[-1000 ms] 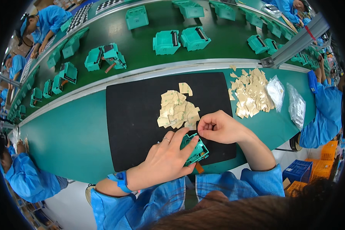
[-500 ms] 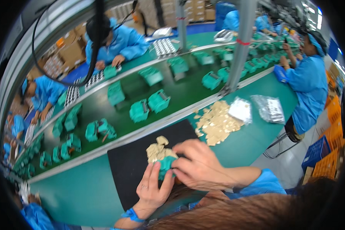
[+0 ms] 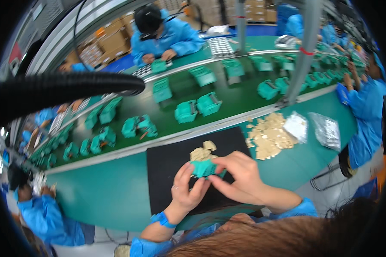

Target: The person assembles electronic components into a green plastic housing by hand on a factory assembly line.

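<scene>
Between my two hands is a small green plastic housing [image 3: 203, 168], held over a black mat [image 3: 167, 171]. My left hand [image 3: 186, 188] grips its left side, thumb below and fingers along the edge. From the right, my right hand [image 3: 237, 176] pinches the same part with thumb and index finger; the fingers hide some of that side. Just beyond the housing, a few beige pieces [image 3: 200, 153] lie on the mat. To the right of the mat spreads a larger pile of flat beige pieces [image 3: 270, 136].
Clear plastic bags [image 3: 325, 130] with pale contents lie right of the pile. Beyond a metal rail, a green conveyor [image 3: 167, 115] carries several green housings [image 3: 209, 104]. A metal post [image 3: 302, 55] stands at the rail. Co-workers in blue sit across [image 3: 165, 38], left [image 3: 51, 214] and right [image 3: 366, 111].
My view has swung left, so the scene sits further right in it. Both hands keep hold of the green housing, which now shows more openly between them.
</scene>
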Demonstrator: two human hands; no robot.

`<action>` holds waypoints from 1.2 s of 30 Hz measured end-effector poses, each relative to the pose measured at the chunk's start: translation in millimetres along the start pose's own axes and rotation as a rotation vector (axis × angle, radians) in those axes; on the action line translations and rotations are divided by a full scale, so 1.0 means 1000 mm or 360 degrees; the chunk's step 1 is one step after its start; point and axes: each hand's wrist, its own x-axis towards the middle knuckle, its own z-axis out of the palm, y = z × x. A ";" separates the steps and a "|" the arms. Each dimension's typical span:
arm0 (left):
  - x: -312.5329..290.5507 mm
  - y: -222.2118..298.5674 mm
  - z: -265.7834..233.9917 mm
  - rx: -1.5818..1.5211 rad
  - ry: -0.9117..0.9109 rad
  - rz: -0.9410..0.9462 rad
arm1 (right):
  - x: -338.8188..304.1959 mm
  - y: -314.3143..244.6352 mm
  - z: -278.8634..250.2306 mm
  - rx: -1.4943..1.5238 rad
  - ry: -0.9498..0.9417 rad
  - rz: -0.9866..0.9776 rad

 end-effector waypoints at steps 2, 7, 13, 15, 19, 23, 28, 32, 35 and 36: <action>-0.001 -0.002 0.006 -0.0021 -0.0004 0.0008 | -0.002 0.005 0.000 0.0057 0.0052 0.0049; -0.006 -0.006 0.004 -0.0025 -0.0048 -0.0017 | 0.001 0.011 0.001 0.0148 -0.0054 0.0018; -0.007 -0.009 0.005 -0.0060 -0.0108 -0.0016 | 0.005 0.016 0.000 0.0378 -0.0161 0.0165; -0.008 -0.008 0.006 -0.0089 -0.0104 -0.0065 | 0.008 0.014 -0.002 0.0561 -0.0340 0.0518; -0.009 -0.006 0.007 -0.0144 -0.0127 -0.0070 | 0.007 0.023 0.001 0.0843 -0.0408 0.0760; -0.010 -0.004 0.007 -0.0192 -0.0115 -0.0077 | 0.006 0.024 0.001 0.0981 -0.0470 0.0895; -0.012 -0.005 0.008 -0.0225 -0.0120 -0.0076 | 0.004 0.024 0.003 0.0933 -0.0420 0.0918; -0.012 -0.005 0.009 -0.0232 -0.0111 -0.0080 | 0.007 0.025 0.003 0.0887 -0.0435 0.0941; -0.013 -0.005 0.010 -0.0231 -0.0107 -0.0076 | 0.007 0.025 0.003 0.0879 -0.0446 0.0959; -0.014 -0.005 0.010 -0.0232 -0.0103 -0.0074 | 0.008 0.025 0.003 0.0879 -0.0444 0.0963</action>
